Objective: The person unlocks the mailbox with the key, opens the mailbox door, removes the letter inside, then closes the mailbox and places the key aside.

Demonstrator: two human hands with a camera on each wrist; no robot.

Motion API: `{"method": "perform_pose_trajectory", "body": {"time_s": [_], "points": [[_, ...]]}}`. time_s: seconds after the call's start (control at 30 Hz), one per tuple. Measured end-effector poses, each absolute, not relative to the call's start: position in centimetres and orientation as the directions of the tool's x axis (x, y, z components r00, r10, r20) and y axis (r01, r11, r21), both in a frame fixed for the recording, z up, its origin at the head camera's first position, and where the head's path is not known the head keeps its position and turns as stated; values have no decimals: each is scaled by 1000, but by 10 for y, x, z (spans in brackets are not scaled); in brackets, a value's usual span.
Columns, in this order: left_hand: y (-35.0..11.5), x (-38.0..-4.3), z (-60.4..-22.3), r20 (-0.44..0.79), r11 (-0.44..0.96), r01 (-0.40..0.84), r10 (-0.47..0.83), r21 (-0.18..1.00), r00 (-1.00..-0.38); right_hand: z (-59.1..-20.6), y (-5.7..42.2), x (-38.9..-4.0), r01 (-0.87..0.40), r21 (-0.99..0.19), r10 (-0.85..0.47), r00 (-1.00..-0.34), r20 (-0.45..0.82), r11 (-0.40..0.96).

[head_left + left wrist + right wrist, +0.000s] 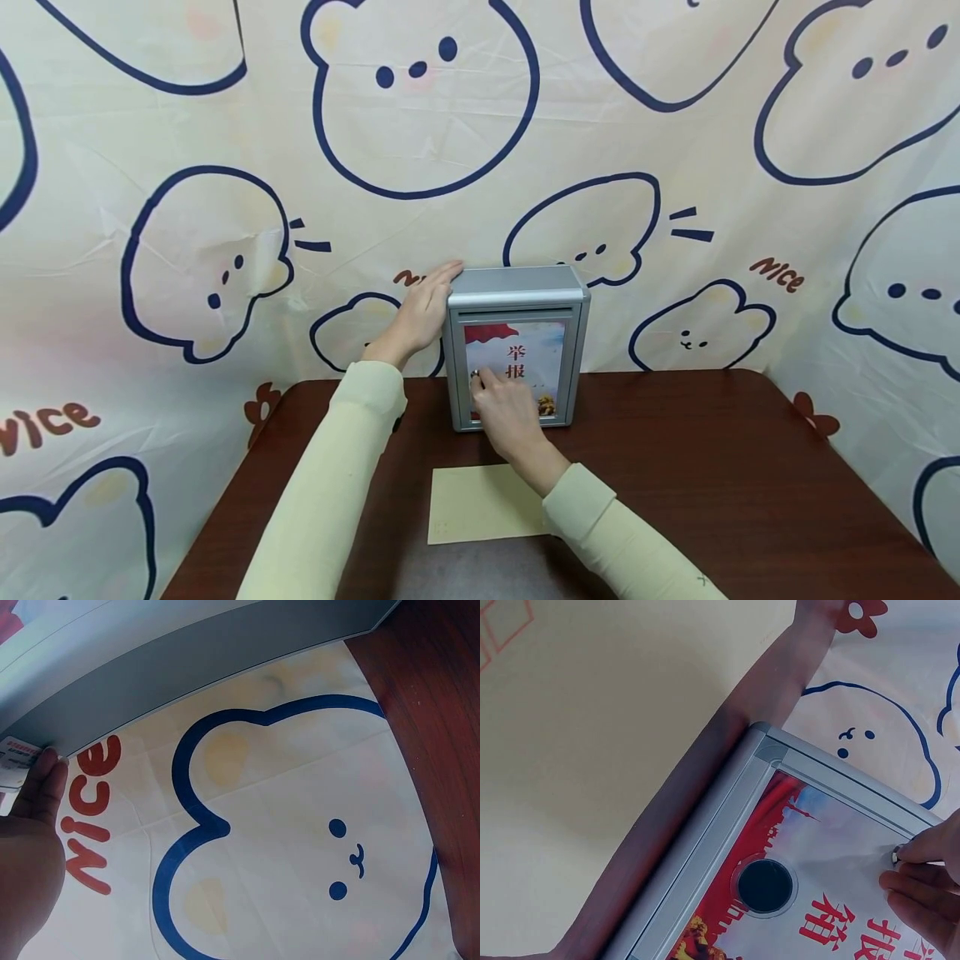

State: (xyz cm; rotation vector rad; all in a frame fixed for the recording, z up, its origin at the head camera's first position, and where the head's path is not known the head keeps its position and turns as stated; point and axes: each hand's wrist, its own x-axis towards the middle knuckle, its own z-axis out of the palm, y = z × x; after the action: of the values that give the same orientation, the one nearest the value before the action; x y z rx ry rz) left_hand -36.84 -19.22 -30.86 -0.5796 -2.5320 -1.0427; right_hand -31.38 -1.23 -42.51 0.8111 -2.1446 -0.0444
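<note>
A grey metal report box (519,282) stands upright near the table's back edge, its front panel printed with red Chinese characters. My left hand (422,315) rests on the box's upper left side, fingers extended. In the left wrist view those fingers (46,784) lie against the grey side beside a small white label (16,761). At the panel's left edge is a small silver lock (896,855). My right hand (512,414) pinches a small key at this lock, mostly hidden between thumb and fingers. A round dark window (765,886) shows lower on the panel.
A pale yellow envelope (480,504) lies flat on the dark brown wooden table (675,467), in front of the box and partly under the right forearm. Behind the table hangs a cream cloth (420,167) with blue bear outlines, close behind the box.
</note>
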Motion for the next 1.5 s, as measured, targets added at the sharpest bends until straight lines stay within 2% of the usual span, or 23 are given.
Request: {"method": "perform_pose_trajectory", "body": {"time_s": [0.47,0.97,1.3,1.5], "points": [[-190,-368,-311,431,644,484,254,592,-866,-429,-7,-311,-550,280,-563,-453,691,787],[-190,-369,-310,435,649,480,246,590,-866,-421,6,-294,-601,235,-546,-407,733,764],[-191,-368,-309,449,639,489,242,594,-860,-411,35,-289,-661,231,-595,-398,698,714],[-191,-367,-307,447,635,488,241,599,-861,-410,64,-286,-721,179,-615,-403,678,669]]}}
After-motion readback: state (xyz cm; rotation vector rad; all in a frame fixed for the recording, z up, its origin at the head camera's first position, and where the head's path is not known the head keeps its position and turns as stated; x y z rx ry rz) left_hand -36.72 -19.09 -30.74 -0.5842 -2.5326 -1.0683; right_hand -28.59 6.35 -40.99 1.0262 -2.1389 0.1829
